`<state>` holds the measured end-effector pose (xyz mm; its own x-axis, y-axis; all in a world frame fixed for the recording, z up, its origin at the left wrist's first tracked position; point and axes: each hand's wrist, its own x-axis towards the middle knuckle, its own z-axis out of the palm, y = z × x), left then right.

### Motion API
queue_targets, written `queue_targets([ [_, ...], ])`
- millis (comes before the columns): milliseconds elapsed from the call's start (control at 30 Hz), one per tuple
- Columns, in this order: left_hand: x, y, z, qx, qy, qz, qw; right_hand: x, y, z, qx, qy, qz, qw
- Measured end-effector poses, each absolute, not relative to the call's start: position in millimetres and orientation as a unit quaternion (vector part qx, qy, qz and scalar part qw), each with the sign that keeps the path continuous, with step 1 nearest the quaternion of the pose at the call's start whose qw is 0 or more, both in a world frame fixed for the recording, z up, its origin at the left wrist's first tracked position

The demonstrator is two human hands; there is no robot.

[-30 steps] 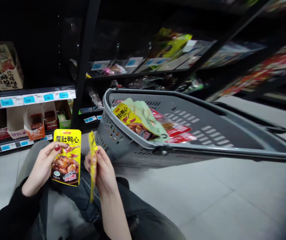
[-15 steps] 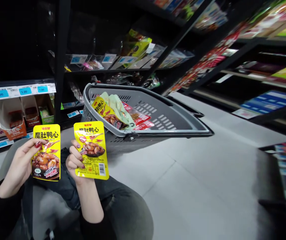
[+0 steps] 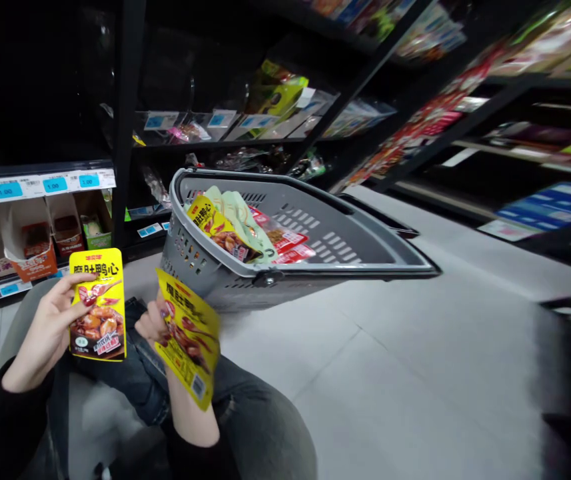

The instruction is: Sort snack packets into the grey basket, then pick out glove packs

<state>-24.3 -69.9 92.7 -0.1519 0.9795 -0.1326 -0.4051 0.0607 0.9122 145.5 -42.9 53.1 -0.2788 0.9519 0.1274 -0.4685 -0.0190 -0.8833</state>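
My left hand [image 3: 52,323] pinches a yellow snack pouch [image 3: 108,320] upright over my lap, its front with a food picture towards me. In my right hand [image 3: 155,323] is a second yellow snack pouch [image 3: 190,340], tilted, a barcode at its lower corner; its far edge is a little blurred. Both hands are closed, thumbs and fingers on the pouches' left sides. Just beyond them a grey shopping basket [image 3: 310,269] stands on the floor. Inside it lie a similar yellow pouch [image 3: 218,230], pale green packets [image 3: 240,217] and red packets [image 3: 285,241].
Dark store shelves with price labels [image 3: 55,185] run along the left and back. Small open boxes [image 3: 30,260] of snacks sit on the low left shelf. More shelves with goods, blurred, stand at the right. Light floor tiles [image 3: 365,373] stretch right of my bent knee [image 3: 275,420].
The pouch in my right hand has turned from facing me squarely to a slanted angle, its lower end swinging down. My left hand keeps its pouch nearly as before. The view has shifted slightly.
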Motion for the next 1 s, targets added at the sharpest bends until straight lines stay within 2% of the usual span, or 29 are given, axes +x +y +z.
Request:
queue_targets([
  [200, -19.6, -66.9, 87.6, 0.288, 0.384, 0.629, 0.612, 155.1, -38.8, 68.1, -0.506, -0.478, 0.287, 0.658],
  [300, -19.7, -64.7, 79.3, 0.243, 0.361, 0.615, 0.658, 155.5, -40.3, 65.0, -0.552, -0.464, 0.196, 0.665],
  [467, -11.8, -66.6, 72.1, 0.195, 0.309, 0.61, 0.703, 142.6, -47.9, 59.2, -0.53, -0.557, 0.216, 0.602],
  [633, -3.7, -66.1, 72.3, 0.204, 0.341, 0.636, 0.662, 128.9, -51.3, 57.8, -0.439, -0.649, 0.309, 0.538],
  [700, -3.6, -64.6, 72.1, 0.226, 0.363, 0.645, 0.633, 128.1, -50.8, 57.3, -0.417, -0.66, 0.32, 0.537],
  [867, -4.9, -62.3, 67.0, 0.297, 0.418, 0.654, 0.557, 131.0, -47.1, 57.4, -0.428, -0.632, 0.265, 0.589],
  [1000, -4.2, -62.0, 59.8, 0.335, 0.437, 0.631, 0.547, 131.4, -42.7, 55.3, -0.453, -0.623, 0.332, 0.544],
])
